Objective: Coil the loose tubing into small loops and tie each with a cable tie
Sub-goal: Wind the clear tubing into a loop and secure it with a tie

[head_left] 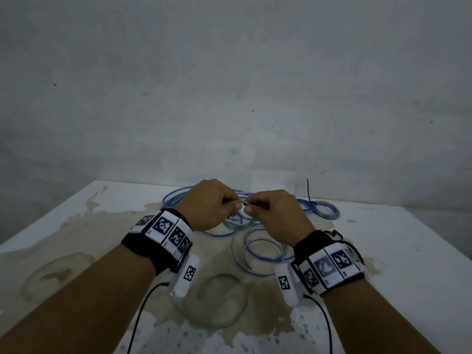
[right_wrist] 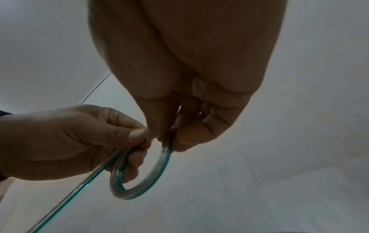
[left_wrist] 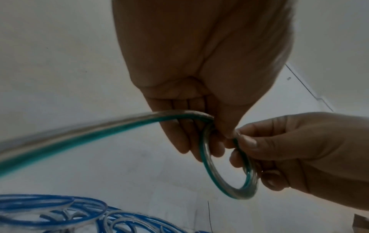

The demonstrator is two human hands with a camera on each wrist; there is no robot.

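Tubing (left_wrist: 207,159), clear with a green stripe, is pinched at the top of a small loop where the two thumbs meet above the table (head_left: 408,238). The left hand (head_left: 208,204) curls its fingers through the ring and grips it; the right hand (head_left: 274,213) pinches the same spot between thumb and forefinger, lower fingers curled against the far side of the loop. From under the left fingers the free length runs away toward that wrist. To do this step well, I judge, the turns should stay stacked flat under the pinch, each new wrap matching the first, with one hand never letting go.

Below the fingers lies a loose clear ring (head_left: 222,300). Just beyond them, blue-striped coils (head_left: 265,254) sprawl, likely to snag the trailing length. Past the right fingers sits a tied blue loop (head_left: 327,211), its black cable tie (head_left: 308,191) sticking upright.
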